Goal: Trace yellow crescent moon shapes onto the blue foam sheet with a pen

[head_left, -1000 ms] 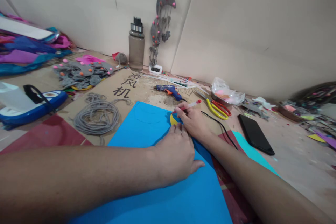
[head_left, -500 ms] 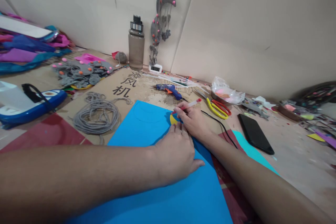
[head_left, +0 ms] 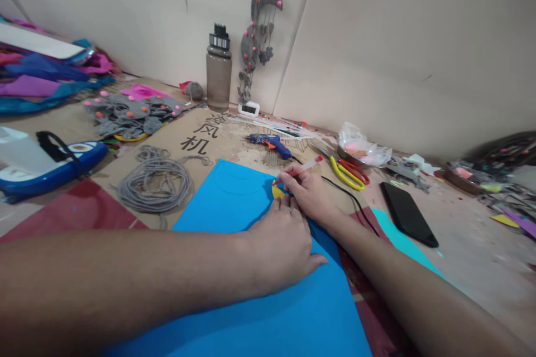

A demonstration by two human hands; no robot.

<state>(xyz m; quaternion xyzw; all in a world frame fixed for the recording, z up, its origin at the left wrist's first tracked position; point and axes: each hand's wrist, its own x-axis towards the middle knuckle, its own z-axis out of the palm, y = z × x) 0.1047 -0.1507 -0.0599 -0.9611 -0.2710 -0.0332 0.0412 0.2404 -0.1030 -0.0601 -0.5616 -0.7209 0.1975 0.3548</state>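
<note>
A large blue sheet [head_left: 251,323] lies in front of me, with a faint curved outline drawn near its far left corner. My right hand [head_left: 307,189] grips a pen [head_left: 310,163] with a clear barrel and red ends, its tip down at the edge of a small yellow piece [head_left: 277,189]. My left hand [head_left: 285,234] rests flat on the sheet, fingers stretched out and thumb apart, fingertips on or just beside the yellow piece. Part of that piece is hidden under my hands.
Beyond the sheet lie a blue glue gun [head_left: 270,144] and scissors [head_left: 345,172]. A phone [head_left: 408,213] is at right, coiled grey cord [head_left: 154,185] at left. A bottle [head_left: 219,78] and small clock [head_left: 249,109] stand by the wall, near a hanging grey felt ornament [head_left: 267,0].
The pen tip has shifted very slightly along the edge of the yellow piece. My left hand stays in place, and the whole view has moved a touch.
</note>
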